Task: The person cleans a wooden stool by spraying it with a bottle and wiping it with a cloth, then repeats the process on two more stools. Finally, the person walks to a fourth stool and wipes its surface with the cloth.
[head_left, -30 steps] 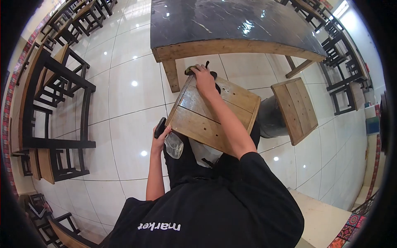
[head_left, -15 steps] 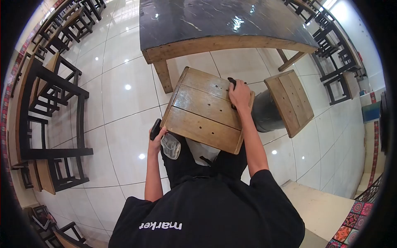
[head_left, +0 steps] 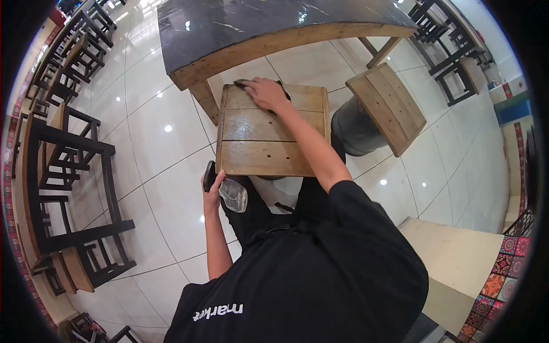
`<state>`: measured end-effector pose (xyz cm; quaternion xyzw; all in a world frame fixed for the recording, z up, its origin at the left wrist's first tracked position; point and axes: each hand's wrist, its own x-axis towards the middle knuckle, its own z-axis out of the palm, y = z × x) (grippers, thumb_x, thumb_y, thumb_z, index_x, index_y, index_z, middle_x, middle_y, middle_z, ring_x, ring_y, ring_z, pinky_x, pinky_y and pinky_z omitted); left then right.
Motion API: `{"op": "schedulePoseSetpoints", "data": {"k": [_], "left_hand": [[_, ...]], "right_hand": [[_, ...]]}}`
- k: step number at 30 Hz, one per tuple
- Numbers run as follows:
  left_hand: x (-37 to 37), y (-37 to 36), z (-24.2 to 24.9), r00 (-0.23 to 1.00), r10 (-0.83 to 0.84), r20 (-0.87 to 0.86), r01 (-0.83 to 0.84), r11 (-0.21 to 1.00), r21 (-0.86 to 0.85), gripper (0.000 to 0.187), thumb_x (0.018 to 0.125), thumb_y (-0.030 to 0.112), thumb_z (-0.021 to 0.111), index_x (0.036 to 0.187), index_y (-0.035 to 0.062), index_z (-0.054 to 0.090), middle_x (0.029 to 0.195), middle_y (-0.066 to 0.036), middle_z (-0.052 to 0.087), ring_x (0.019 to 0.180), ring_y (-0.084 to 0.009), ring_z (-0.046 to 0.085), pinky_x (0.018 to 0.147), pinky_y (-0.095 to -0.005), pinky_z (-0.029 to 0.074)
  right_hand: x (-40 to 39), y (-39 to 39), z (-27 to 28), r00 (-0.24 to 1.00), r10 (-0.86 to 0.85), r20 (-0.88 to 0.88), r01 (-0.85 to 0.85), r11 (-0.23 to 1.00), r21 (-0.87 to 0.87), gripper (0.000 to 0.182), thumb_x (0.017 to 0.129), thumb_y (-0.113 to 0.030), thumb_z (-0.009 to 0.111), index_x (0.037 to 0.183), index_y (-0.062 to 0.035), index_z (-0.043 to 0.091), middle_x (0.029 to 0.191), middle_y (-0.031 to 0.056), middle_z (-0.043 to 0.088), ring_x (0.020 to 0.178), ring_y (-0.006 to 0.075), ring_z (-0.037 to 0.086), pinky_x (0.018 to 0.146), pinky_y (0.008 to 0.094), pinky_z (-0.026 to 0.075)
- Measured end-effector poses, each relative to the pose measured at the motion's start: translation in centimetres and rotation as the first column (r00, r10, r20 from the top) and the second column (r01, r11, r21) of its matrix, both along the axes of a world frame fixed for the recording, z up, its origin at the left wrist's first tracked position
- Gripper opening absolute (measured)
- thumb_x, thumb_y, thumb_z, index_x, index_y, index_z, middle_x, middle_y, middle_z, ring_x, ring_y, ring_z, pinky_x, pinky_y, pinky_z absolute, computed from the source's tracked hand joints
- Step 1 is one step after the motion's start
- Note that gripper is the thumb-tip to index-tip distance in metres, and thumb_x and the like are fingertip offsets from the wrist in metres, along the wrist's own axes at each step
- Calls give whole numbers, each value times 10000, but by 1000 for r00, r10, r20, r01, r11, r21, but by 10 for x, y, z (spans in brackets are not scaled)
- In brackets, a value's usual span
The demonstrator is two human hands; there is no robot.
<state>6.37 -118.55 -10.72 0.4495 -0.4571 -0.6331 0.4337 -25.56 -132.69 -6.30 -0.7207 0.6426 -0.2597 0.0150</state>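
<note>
A square wooden stool top of planks with dark holes sits in front of my knees. My right hand presses a dark cloth onto its far left part, fingers closed over the cloth, whose edges show on both sides. My left hand is at the near left corner, wrapped round a clear spray bottle with a black spray head, and its fingertips touch the stool's edge. Most of the stool's base is hidden under the top.
A dark marble-look table with a wooden frame stands just beyond the stool. To the right is another stool with a grey drum base. Black-framed furniture lines the left side. A cream ledge lies at lower right.
My right hand has slid the cloth from the stool top's right side to its far left corner. The stool top appears turned and squarer to me. My left hand keeps the bottle at the corner.
</note>
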Motion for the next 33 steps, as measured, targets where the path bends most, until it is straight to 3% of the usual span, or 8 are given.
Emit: {"op": "schedulePoseSetpoints", "data": {"k": [4,13,16,18,21,24,28,33], "left_hand": [[-1,2,2,1000,-3,8,3,1000,-9,224,825,217,724,847,17,626,724,-31,613,670,-116,568,636,-275,444],[0,0,-2,1000,-4,-5,4,1000,13,196,841,191,711,890,16,640,748,-33,629,680,-115,580,653,-270,457],[-2,2,0,1000,17,-21,-16,999,29,194,845,189,710,904,21,633,741,-23,618,682,-112,572,653,-267,454],[4,-1,-5,996,-85,25,85,996,24,306,872,228,672,1103,45,589,853,-19,611,765,-114,567,708,-263,440],[2,-1,-4,995,-97,-1,97,995,-14,300,885,206,653,1123,41,575,887,-19,610,780,-113,568,710,-262,438],[-5,2,5,996,-42,-82,42,999,-6,200,869,189,688,977,35,618,803,-17,615,737,-111,569,693,-260,448],[-8,5,5,996,-33,-78,32,999,-14,244,889,215,662,1047,40,597,856,-9,614,780,-104,570,716,-257,442],[1,0,-7,997,-67,-40,66,998,-12,297,906,213,638,1126,33,552,882,-26,601,762,-117,572,706,-265,441]], "right_hand": [[-58,51,16,962,-258,-93,268,957,111,257,922,-246,509,1086,-125,666,967,138,633,937,328,613,820,438,495],[-146,80,-21,918,-371,140,374,927,8,240,909,-187,522,1059,-75,673,971,185,633,941,408,585,827,467,477],[-145,83,-25,816,-465,343,494,870,4,266,924,-196,519,1083,-36,661,1010,195,652,964,391,604,841,431,475],[-147,88,-26,514,-459,724,551,824,131,318,950,-224,511,1140,1,631,1041,205,660,983,343,626,857,379,469],[-148,101,-39,389,-381,839,536,834,131,355,963,-243,508,1185,15,607,1057,216,663,988,302,636,863,349,464],[-126,135,-26,505,-459,731,593,800,92,362,966,-245,505,1204,13,596,1055,226,664,999,321,637,875,357,465],[-83,193,-16,516,-549,658,628,765,146,359,971,-244,483,1191,14,602,1116,239,637,1082,367,603,919,386,459],[-31,265,4,618,-530,581,612,788,68,289,961,-158,493,1131,44,610,1065,221,643,1028,361,617,899,379,468]]}}
